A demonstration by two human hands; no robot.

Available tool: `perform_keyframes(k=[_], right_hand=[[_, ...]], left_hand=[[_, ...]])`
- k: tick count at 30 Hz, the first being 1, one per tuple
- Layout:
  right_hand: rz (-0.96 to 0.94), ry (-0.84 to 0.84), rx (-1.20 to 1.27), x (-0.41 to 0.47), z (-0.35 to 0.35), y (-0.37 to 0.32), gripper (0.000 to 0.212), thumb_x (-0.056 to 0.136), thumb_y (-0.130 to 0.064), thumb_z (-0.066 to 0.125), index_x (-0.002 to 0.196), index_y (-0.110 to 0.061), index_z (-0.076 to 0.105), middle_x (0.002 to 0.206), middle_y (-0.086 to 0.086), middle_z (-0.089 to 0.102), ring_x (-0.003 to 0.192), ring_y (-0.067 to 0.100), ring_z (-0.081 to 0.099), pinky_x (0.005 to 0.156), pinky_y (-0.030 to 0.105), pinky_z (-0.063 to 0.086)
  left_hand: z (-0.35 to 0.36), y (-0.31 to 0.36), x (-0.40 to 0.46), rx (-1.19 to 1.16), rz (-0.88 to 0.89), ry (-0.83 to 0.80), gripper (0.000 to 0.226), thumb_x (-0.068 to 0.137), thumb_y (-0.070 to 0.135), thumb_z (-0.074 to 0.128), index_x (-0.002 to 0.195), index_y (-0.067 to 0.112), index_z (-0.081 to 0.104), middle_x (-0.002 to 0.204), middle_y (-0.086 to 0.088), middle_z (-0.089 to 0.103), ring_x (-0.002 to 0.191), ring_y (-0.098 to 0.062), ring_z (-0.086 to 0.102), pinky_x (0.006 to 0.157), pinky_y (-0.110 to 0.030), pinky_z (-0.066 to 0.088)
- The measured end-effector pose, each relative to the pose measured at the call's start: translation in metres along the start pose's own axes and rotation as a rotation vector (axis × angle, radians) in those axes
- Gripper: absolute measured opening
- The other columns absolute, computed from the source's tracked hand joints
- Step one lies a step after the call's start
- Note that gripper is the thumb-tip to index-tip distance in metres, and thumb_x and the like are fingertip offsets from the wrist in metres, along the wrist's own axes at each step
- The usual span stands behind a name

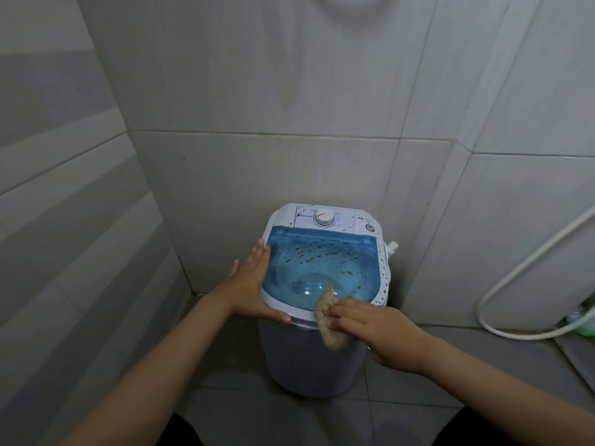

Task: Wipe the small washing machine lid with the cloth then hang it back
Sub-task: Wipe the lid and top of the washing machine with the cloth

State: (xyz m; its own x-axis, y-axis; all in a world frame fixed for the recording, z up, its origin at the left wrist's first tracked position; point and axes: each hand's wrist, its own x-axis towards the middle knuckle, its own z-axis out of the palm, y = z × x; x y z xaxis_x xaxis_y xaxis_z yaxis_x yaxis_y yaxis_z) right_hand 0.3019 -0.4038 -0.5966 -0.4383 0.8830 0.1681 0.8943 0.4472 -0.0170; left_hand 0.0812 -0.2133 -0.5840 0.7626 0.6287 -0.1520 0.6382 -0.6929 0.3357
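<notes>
A small white washing machine (309, 358) stands on the floor against the tiled wall. Its clear blue lid (322, 268) is down and speckled with brown-green dirt spots. My left hand (254, 284) lies flat against the machine's left rim, fingers spread, thumb along the front edge. My right hand (370, 326) grips a beige cloth (331, 320) at the lid's front edge. One corner of the cloth points up onto the lid; the rest hangs over the front of the machine.
A white control panel with a round dial (324, 217) sits behind the lid. A white hose (528, 262) loops along the right wall. A green object (582, 320) shows at the right edge. Grey tiled walls close in on three sides.
</notes>
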Motion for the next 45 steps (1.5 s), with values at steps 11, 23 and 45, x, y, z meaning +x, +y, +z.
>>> perform_keyframes(k=[11,23,45], right_hand=[[0.214,0.192,0.122,-0.044,-0.02,0.031,0.06,0.073,-0.003,0.033,0.125,-0.028,0.05,0.133,-0.009,0.058,0.122,0.007,0.054,0.099,0.018,0.046],[0.905,0.508,0.311,0.067,-0.044,0.153,0.06,0.075,0.005,0.056,0.133,-0.009,0.048,0.134,0.014,0.054,0.12,0.032,0.053,0.099,0.034,0.042],[0.854,0.06,0.161,0.009,-0.014,0.12,0.075,0.074,0.008,0.052,0.144,-0.015,0.036,0.152,0.008,0.037,0.138,0.026,0.039,0.111,0.037,0.036]], left_hand=[[0.011,0.015,0.019,-0.026,-0.118,-0.058,0.159,0.039,0.091,0.057,0.141,0.007,-0.031,0.146,-0.01,-0.044,0.134,-0.025,-0.039,0.114,-0.05,-0.01],[0.021,0.011,0.024,-0.038,-0.082,0.022,0.163,0.029,0.097,0.047,0.144,0.009,-0.027,0.15,-0.005,-0.037,0.139,-0.02,-0.031,0.116,-0.044,-0.008],[0.023,0.012,0.022,-0.049,-0.074,0.056,0.166,0.025,0.1,0.045,0.146,0.008,-0.022,0.154,-0.007,-0.031,0.142,-0.021,-0.027,0.119,-0.047,0.0]])
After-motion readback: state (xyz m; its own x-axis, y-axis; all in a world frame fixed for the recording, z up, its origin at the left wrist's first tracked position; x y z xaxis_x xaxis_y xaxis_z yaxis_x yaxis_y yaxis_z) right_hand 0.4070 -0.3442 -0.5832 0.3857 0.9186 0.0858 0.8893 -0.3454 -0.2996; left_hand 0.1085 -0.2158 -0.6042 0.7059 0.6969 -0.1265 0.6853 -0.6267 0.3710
